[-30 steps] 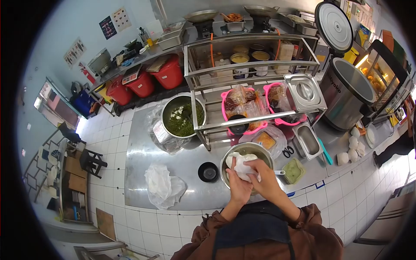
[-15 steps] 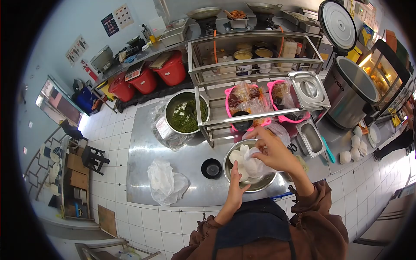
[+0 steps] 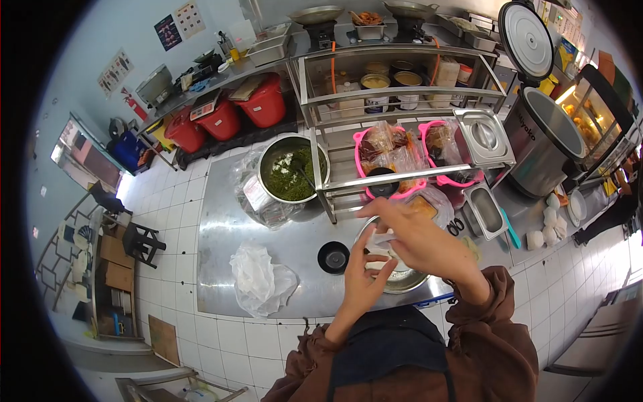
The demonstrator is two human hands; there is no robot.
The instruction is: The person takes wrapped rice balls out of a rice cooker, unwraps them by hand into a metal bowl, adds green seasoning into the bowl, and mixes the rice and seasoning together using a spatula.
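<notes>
1. Swung forward and left over the past half second, our right hand (image 3: 429, 244) now crosses in front of the white wrap (image 3: 382, 240), covering much of what showed plainly before; our left hand (image 3: 363, 285) remains low on the near side.
2. We stand at a steel table (image 3: 218, 231), its bare top streaked with reflected light, above a white tiled floor (image 3: 268, 338); pale walls and red bins (image 3: 264, 104) fill the far left.
3. Our steel bowl (image 3: 410, 279) sits at the table's near edge, partly behind our hands, with the wrap above it, at our fingertips.
4. Our left thumb and forefinger stand well parted; our right fingers are half spread, reaching left. We cannot tell how firmly either hand grips the wrap.
5. What we see of the wrap runs roughly left to right; its ends are hidden, so we cannot fix its full long axis.
6. Just left of the bowl we see a black bowl (image 3: 333, 258), then a crumpled bag (image 3: 261, 281); beyond them stands a pot (image 3: 274, 149) of greens (image 3: 291, 184).
7. "Miyako" reads down the side of the cooker (image 3: 536, 151), its lid raised. We cannot read the wall posters (image 3: 167, 31) or the bin labels.
</notes>
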